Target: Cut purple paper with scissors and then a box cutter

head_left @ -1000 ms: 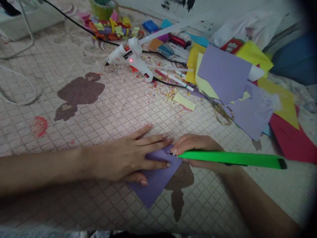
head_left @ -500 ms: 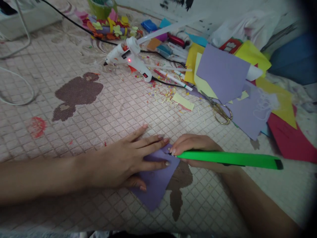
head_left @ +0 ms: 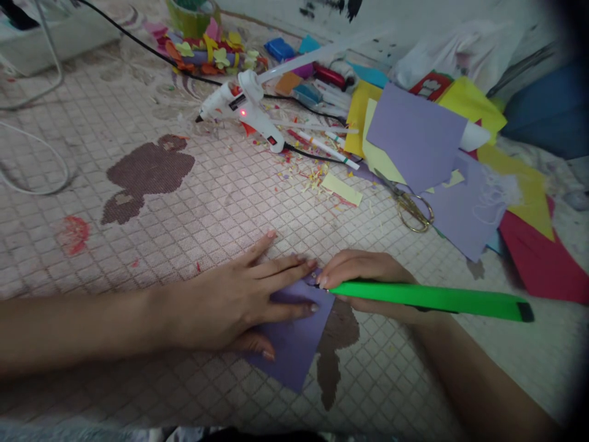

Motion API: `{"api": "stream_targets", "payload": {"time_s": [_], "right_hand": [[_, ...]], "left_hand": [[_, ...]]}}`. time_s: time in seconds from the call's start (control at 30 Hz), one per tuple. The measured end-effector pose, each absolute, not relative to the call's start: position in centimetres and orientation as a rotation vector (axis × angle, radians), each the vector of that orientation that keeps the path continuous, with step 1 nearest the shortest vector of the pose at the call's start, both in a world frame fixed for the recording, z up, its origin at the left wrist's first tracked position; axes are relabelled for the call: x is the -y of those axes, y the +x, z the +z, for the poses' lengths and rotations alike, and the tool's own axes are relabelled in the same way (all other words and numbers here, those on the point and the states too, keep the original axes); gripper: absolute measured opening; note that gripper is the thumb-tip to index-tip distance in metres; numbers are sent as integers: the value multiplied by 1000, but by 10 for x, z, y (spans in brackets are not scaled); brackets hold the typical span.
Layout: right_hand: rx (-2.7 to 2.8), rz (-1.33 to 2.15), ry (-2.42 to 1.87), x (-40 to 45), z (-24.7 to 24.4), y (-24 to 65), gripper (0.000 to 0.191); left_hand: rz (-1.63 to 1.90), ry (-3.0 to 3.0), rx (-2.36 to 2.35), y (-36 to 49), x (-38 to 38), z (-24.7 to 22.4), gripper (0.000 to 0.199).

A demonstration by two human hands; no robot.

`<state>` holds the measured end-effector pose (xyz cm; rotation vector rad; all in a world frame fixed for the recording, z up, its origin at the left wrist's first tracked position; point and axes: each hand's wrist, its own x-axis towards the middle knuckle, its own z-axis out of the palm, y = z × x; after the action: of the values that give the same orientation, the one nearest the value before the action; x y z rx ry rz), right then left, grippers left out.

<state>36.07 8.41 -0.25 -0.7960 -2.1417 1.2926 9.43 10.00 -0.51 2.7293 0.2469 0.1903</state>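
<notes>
My left hand (head_left: 243, 301) lies spread over a purple sheet of paper (head_left: 294, 356), pressing it flat on the patterned tablecloth (head_left: 221, 209). Its fingers are apart and hold nothing. In my right hand (head_left: 368, 276) is a long green cutter (head_left: 432, 299), gripped near its front end. The cutter's dark tip touches the upper right part of the purple sheet, close to my left fingertips. The cutter's rear end points right, above my right forearm.
A white glue gun (head_left: 243, 107) with a glowing red light lies beyond my hands, its cord running right. Gold-handled scissors (head_left: 411, 209) lie beside stacked purple sheets (head_left: 416, 135). Behind are paper flowers (head_left: 216, 55) and green tape (head_left: 191, 18). A red sheet (head_left: 540, 264) is at the right.
The lower corner of the purple sheet has shifted slightly right. Both hands keep nearly the same pose, and the cutter's rear end sits slightly lower and further right.
</notes>
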Motion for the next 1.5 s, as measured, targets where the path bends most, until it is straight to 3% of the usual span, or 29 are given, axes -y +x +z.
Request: {"api": "stream_targets", "payload": {"time_s": [0.47,0.8,1.33,1.5], "right_hand": [[2153,1271,-772,-84,-1,358,16],[2102,1346,-753,-86,-7,363,20],[2110,1337,-736,-86,-7,364,20],[2104,1346,-736,-86,-6,364,21]], "left_hand": [[114,2841,-410,100,-83,-5,74],[159,2787,-319,97,-89,-5,56],[144,2875,-431,100,-76,-10,74],[144,2837,-412,98,-79,-8,71]]}}
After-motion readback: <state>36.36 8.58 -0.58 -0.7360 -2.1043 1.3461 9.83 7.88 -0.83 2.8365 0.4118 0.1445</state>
